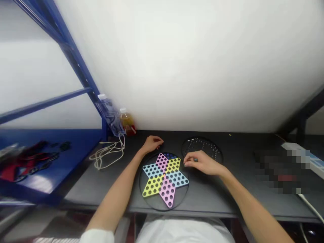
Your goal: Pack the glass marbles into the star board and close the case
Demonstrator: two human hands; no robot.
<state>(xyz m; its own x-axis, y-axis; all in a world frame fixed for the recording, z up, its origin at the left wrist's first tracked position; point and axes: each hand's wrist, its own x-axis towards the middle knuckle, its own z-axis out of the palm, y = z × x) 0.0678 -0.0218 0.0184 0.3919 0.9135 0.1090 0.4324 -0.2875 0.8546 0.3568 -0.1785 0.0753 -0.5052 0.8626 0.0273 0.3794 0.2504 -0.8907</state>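
A star-shaped Chinese checkers board [164, 179] in pink, yellow and light blue, dotted with dark holes, lies inside a round black rim. Small blue pieces [170, 156] show at its far edge. My left hand [153, 143] hovers just beyond the board's far left side, fingers bent together; whatever they may hold is hidden. Right of the board, my right hand [198, 161] is pinched, its fingertips beside the far right rim. What sits in that pinch is too small to name. Partly behind this hand is a second round dark-rimmed disc [220, 148] with small pale dots.
Two bottles, one bluish clear [111, 116] and one amber [127, 122], stand against the wall at the back left. A coiled white cable [101, 157] lies before them. Blue metal framing [78, 71] bounds the left; a white power strip [314, 162] lies far right.
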